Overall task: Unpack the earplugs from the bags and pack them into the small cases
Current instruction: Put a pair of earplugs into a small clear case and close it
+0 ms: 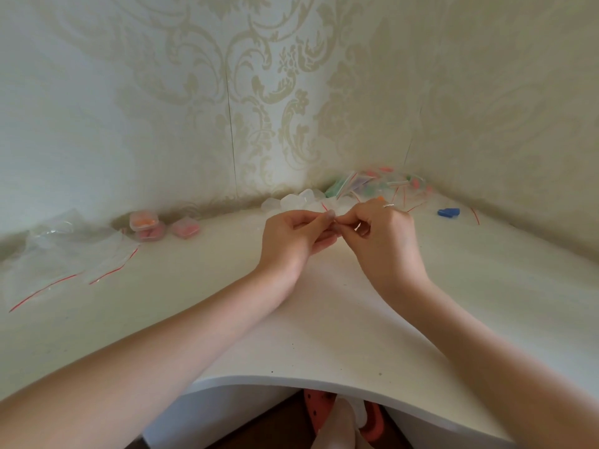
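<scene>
Both bare forearms reach forward over the desk's (324, 335) near edge and converge toward its far corner. The left hand (291, 236) is raised above the surface, back of the hand to the camera, fingers curled inward with thumb and forefinger pressed together in a pinch. The right hand (382, 231) mirrors it, knuckles up, fingers curled, its fingertips meeting the left's. A thin ring (388, 206) sits on one right finger. Both wrists are bent slightly inward.
</scene>
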### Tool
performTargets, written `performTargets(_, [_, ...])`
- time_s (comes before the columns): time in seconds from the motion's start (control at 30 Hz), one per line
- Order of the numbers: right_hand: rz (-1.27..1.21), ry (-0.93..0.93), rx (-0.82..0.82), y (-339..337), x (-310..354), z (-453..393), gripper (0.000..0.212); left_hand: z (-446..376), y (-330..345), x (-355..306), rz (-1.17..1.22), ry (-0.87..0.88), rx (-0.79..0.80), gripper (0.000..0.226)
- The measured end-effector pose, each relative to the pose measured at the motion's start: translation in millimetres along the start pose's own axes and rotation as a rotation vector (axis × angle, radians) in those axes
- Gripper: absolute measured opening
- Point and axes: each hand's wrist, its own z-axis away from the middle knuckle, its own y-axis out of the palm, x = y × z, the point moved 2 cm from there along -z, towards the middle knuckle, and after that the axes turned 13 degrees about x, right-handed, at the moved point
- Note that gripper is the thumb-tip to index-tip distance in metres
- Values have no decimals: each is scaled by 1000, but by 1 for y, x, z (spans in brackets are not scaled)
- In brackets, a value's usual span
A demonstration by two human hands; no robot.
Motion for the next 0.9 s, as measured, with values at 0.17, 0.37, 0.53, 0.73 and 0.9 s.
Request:
performTargets(0.17, [-157,119,17,2,-7,-2,11,-2,-1,2,-159,65,24,9])
performTargets(0.37, [-684,326,261,-4,-21,-6,18,-3,-2,1,-263,110,70,13])
performTargets(0.53, [-546,229,284,8,-13,-3,20,2,6,2,-462,118,123,17])
performTargets(0.73, [-205,10,292,10,3,4,31,4,7,1,-555,146,149,27])
performTargets(0.9, [-153,-13,162,16,4,7,35,3,8,-1,-561,163,140,28])
